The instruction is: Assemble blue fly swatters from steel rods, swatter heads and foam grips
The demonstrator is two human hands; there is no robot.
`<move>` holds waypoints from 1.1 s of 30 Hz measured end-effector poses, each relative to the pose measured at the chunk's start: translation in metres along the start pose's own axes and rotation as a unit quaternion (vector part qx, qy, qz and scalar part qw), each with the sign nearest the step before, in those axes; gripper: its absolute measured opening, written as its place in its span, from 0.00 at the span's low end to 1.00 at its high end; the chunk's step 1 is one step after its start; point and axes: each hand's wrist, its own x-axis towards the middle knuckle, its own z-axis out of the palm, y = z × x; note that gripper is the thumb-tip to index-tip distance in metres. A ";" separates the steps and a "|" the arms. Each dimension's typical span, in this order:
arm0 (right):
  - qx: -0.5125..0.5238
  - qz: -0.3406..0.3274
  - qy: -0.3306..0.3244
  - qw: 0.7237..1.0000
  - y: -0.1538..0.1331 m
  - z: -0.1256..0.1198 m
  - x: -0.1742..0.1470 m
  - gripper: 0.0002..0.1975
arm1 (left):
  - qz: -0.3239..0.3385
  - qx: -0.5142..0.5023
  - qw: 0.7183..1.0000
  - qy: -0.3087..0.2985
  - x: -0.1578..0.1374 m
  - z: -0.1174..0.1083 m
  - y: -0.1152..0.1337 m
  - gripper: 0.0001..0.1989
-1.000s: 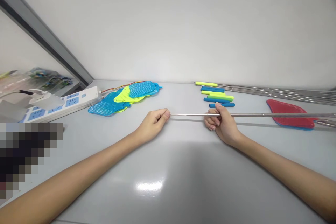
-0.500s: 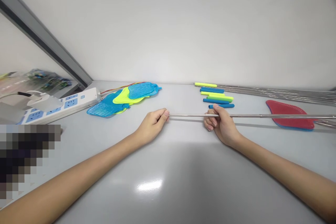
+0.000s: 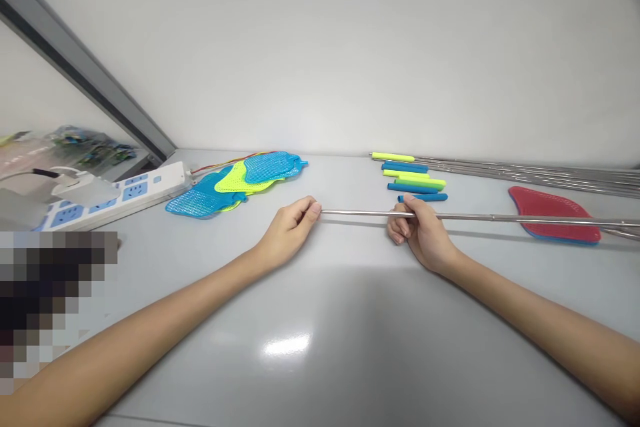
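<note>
A shiny telescopic metal rod [image 3: 470, 217] runs level above the table and leaves the view at the right. My left hand [image 3: 293, 227] is closed on its thin left end in a pinch. Farther along, my right hand [image 3: 423, 233] is closed round the rod, thumb on top. Just behind the right hand lie blue tubular grips [image 3: 425, 197] and yellow-green grips [image 3: 420, 183]. Behind my left hand is a pile of fly swatter heads, blue [image 3: 203, 197] and yellow [image 3: 233, 177]. The rod passes over a red swatter head [image 3: 547, 207] with a blue one partly hidden beneath it.
More metal rods [image 3: 530, 173] lie along the back right by the wall [image 3: 350, 47]. A white power strip [image 3: 165, 180] with a plugged-in adapter stands at the left on the grey table [image 3: 320, 360]. Plastic bags [image 3: 95, 147] sit beyond a grey metal post [image 3: 85, 60].
The camera view has shifted slightly, so the scene sits a little higher. Both hands keep the same hold on the rod, with hardly any movement.
</note>
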 end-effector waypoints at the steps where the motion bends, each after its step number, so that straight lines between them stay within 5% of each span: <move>1: 0.002 0.001 0.001 1.000 0.000 0.000 0.000 0.24 | 0.008 0.009 1.000 -0.003 0.000 0.000 0.001 0.15; 33: -0.023 -0.037 -0.009 0.999 0.003 0.000 0.000 0.28 | 0.025 0.089 0.993 -0.067 -0.003 0.000 -0.003 0.17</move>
